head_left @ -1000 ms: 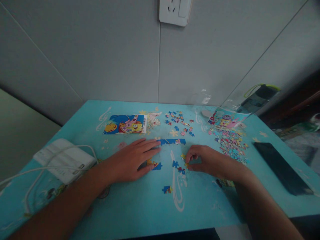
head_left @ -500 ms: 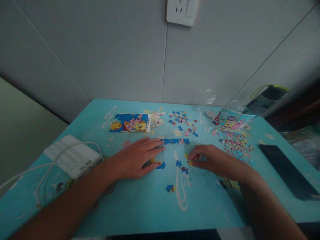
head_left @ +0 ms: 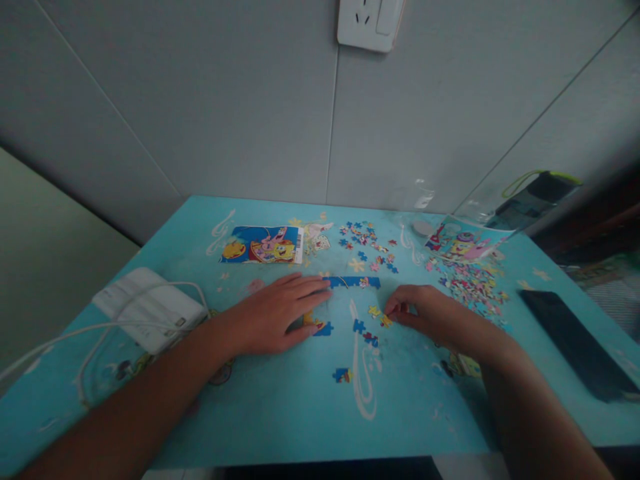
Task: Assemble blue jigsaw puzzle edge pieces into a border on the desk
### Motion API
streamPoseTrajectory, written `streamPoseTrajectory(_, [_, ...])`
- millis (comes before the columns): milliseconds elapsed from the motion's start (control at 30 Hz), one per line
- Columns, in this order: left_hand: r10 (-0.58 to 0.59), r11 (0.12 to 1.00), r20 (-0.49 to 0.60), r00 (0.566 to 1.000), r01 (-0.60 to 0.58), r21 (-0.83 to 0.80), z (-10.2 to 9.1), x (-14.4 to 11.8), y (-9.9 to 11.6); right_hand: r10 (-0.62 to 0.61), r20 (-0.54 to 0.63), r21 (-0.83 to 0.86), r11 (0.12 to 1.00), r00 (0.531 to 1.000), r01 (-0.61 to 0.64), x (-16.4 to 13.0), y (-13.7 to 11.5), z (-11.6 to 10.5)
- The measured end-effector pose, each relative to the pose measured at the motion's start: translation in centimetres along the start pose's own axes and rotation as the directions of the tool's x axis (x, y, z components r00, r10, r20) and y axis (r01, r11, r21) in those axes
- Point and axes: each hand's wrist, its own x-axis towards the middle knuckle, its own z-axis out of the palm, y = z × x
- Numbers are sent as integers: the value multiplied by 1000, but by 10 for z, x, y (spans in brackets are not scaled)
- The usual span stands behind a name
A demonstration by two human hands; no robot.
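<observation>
My left hand (head_left: pixel 280 313) lies flat on the table, fingers stretched out over the left end of a joined blue puzzle strip (head_left: pixel 350 282). Beside its thumb is a joined yellow and blue puzzle section (head_left: pixel 323 329), partly covered by the hand. My right hand (head_left: pixel 417 308) is closed, thumb and forefinger pinched at a yellow puzzle piece (head_left: pixel 386 321) low over the tabletop. Just left of it sits another yellow piece (head_left: pixel 374 311). Below are a blue piece (head_left: pixel 359 326), a dark red and blue piece (head_left: pixel 371 339) and a blue and yellow piece (head_left: pixel 343 375).
A cartoon picture card (head_left: pixel 265 245) lies at the back left. Loose pieces (head_left: pixel 361 233) are scattered behind the strip, and a larger heap (head_left: pixel 475 287) is at right by a clear bag (head_left: pixel 465 243). A white power bank (head_left: pixel 150 307) with cables and a dark phone-like slab (head_left: pixel 575 340) flank my arms.
My right hand's fingers have drawn together at the yellow piece, and the hand has shifted slightly right. My left hand stays in place. The view has shifted a little.
</observation>
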Motion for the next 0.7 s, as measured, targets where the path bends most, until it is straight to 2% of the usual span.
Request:
streamPoseTrajectory(167, [-12, 999, -12, 1000, 11, -52, 2, 0, -3, -7, 26, 6, 1000, 1000, 7, -2, 0, -1])
streamPoseTrajectory(700, [-4, 1000, -2, 1000, 4, -24, 1, 0, -2, -18, 35, 40, 999, 999, 17, -5, -3, -3])
